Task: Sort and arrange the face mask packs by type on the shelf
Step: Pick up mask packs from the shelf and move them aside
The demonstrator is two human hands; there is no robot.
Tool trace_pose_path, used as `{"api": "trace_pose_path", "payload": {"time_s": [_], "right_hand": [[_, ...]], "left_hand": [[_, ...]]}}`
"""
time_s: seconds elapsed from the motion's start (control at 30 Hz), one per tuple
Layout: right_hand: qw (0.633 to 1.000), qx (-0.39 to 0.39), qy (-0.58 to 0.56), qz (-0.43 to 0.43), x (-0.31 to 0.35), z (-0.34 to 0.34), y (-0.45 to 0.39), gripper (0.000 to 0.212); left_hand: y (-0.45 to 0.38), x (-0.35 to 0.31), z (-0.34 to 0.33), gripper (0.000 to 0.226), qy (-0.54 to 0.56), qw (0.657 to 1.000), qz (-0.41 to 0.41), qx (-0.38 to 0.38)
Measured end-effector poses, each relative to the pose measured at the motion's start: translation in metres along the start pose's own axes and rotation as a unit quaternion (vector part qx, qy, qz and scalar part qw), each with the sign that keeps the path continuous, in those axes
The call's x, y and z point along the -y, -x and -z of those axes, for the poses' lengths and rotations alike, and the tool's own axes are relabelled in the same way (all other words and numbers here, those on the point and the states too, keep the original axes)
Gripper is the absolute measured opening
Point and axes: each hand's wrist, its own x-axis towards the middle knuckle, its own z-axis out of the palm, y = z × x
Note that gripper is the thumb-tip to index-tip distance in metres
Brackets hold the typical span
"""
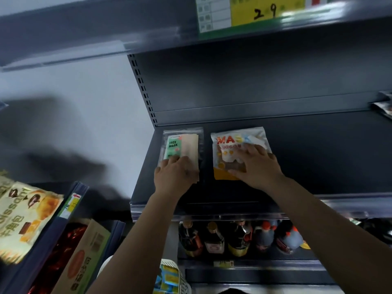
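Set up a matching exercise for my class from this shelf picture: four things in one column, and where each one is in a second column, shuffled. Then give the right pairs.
Column 1
1. FACE MASK pack
2. MASK pack
3. bottles
4. price tag

Column 2
A. on the shelf edge overhead
B. under the left hand
C. on the shelf below the packs
D. under the right hand

Pairs: 1-B, 2-D, 3-C, 4-A
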Motion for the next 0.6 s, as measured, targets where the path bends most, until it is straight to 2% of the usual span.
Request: {"api": "trace_pose_path", "payload": {"time_s": [0.17,0.27,0.37,0.5,0.6], "right_hand": [[1.0,0.007,0.002,0.013,-0.005,0.004,-0.006,0.075],[0.999,-0.016,-0.024,0.015,-0.011,0.013,-0.001,0.07],[0.996,-0.083,-0.03,0.019,-0.028,0.032,0.011,0.055],[0.988,-0.136,-0.079,0.002,-0.068,0.059,0.037,0.033],[0.983,-0.156,-0.091,-0.03,-0.104,0.081,0.064,0.034]], "left_hand": [[-0.004,-0.005,0.002,0.049,-0.016,1.0,0.013,0.004],[0.0,-0.024,0.005,0.053,-0.057,0.998,-0.012,-0.038],[0.003,-0.058,0.012,0.049,-0.047,0.994,-0.058,-0.079],[0.007,-0.12,0.018,0.047,-0.029,0.989,-0.115,-0.089],[0.01,-0.171,0.017,0.042,-0.011,0.984,-0.14,-0.107]]}}
